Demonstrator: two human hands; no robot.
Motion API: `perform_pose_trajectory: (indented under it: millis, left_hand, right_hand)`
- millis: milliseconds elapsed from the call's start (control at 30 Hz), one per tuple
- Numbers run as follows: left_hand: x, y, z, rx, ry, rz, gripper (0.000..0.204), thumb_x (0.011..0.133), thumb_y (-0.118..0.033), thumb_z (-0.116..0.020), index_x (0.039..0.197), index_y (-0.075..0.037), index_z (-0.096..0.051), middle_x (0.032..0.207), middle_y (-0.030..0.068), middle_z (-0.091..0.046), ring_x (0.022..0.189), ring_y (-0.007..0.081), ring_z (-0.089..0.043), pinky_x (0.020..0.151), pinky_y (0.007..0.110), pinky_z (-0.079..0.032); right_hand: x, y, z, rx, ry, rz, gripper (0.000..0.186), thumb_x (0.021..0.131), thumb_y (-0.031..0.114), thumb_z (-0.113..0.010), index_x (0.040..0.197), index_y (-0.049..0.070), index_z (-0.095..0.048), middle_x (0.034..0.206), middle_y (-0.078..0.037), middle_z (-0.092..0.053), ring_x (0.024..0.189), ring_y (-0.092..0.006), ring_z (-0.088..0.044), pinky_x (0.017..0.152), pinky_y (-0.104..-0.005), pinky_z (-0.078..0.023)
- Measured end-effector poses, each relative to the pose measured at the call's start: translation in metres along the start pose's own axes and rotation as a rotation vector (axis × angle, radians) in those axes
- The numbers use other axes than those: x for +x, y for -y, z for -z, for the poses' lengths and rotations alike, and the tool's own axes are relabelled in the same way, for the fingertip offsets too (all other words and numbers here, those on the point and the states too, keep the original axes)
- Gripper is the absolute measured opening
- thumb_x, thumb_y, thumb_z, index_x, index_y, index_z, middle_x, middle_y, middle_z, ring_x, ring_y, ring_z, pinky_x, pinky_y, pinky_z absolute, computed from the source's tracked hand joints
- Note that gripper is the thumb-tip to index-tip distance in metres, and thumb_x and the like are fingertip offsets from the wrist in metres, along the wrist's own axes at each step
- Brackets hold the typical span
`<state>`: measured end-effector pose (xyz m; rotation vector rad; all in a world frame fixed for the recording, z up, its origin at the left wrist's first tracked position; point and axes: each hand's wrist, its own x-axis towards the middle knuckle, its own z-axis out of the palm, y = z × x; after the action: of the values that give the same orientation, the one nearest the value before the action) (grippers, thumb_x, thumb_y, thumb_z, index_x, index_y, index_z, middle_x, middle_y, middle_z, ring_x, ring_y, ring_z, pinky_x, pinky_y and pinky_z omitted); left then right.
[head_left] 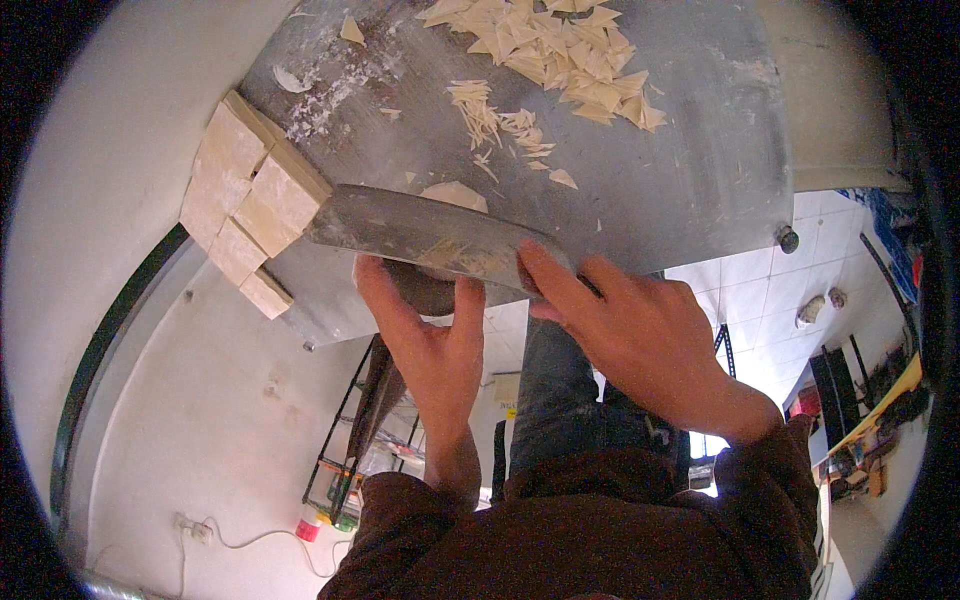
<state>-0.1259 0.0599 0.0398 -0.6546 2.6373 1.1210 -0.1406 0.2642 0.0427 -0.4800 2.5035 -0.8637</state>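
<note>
My right hand point(630, 335) grips a broad steel blade point(400, 225) at its right end, index finger along its side. My left hand point(420, 360) is just below the blade, finger and thumb curled around something dark and shadowed, partly hidden, that I cannot make out. A pale dough piece point(455, 195) shows behind the blade. Stacked rectangular dough slabs point(275, 205) lie at the left of the metal worktop point(700, 190), near the blade's tip. A pile of thin pale cut pieces point(560, 60) and a smaller heap of slivers point(480, 110) lie farther back, with scattered flour point(330, 100).
A white wall point(130, 140) borders the worktop on the left. Below are a tiled floor point(760, 290), a black metal rack point(340, 430) and a socket with cables point(195, 530). Assorted items point(860, 430) crowd the right rim. My trousered leg point(550, 380) shows under the worktop edge.
</note>
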Motion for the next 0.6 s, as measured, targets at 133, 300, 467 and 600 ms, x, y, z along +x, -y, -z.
perform_pose_trajectory:
  millis: [133, 300, 467, 600]
  left_hand:
    - [0.005, -0.001, -0.003, 0.063, -0.006, -0.083, 0.082, 0.089, -0.012, -0.078, 0.153, 0.008, -0.031, 0.150, 0.0265, -0.041, 0.141, 0.0378, -0.041, 0.119, 0.046, -0.030]
    - [0.008, -0.006, -0.004, 0.091, -0.007, -0.093, 0.081, 0.091, -0.016, -0.077, 0.153, 0.008, -0.032, 0.150, 0.0275, -0.040, 0.141, 0.0398, -0.040, 0.119, 0.047, -0.029]
    - [0.010, -0.010, -0.004, 0.126, 0.014, -0.105, 0.078, 0.093, -0.017, -0.076, 0.154, 0.007, -0.032, 0.150, 0.0264, -0.041, 0.142, 0.0385, -0.039, 0.120, 0.047, -0.028]
    - [0.011, -0.010, -0.003, 0.079, 0.014, -0.116, 0.077, 0.093, -0.017, -0.076, 0.154, 0.005, -0.033, 0.151, 0.0251, -0.041, 0.142, 0.0374, -0.040, 0.120, 0.047, -0.028]
  right_hand:
    - [0.018, 0.001, -0.006, -0.061, 0.038, 0.016, 0.050, 0.096, 0.040, -0.066, 0.140, 0.018, -0.059, 0.082, -0.004, -0.061, 0.061, -0.0232, -0.068, 0.048, -0.0370, -0.053]
    - [0.021, -0.004, 0.001, -0.009, 0.114, -0.020, 0.049, 0.099, 0.041, -0.062, 0.142, 0.018, -0.055, 0.086, -0.007, -0.064, 0.066, -0.0292, -0.071, 0.052, -0.0402, -0.055]
    - [0.020, -0.009, 0.008, 0.035, 0.222, -0.110, 0.047, 0.101, 0.042, -0.060, 0.141, 0.018, -0.055, 0.089, -0.009, -0.068, 0.069, -0.0333, -0.072, 0.055, -0.0438, -0.056]
    - [0.035, -0.007, -0.003, 0.000, 0.166, -0.055, 0.045, 0.101, 0.042, -0.060, 0.138, 0.017, -0.055, 0.088, -0.009, -0.069, 0.071, -0.0340, -0.072, 0.057, -0.0441, -0.057]
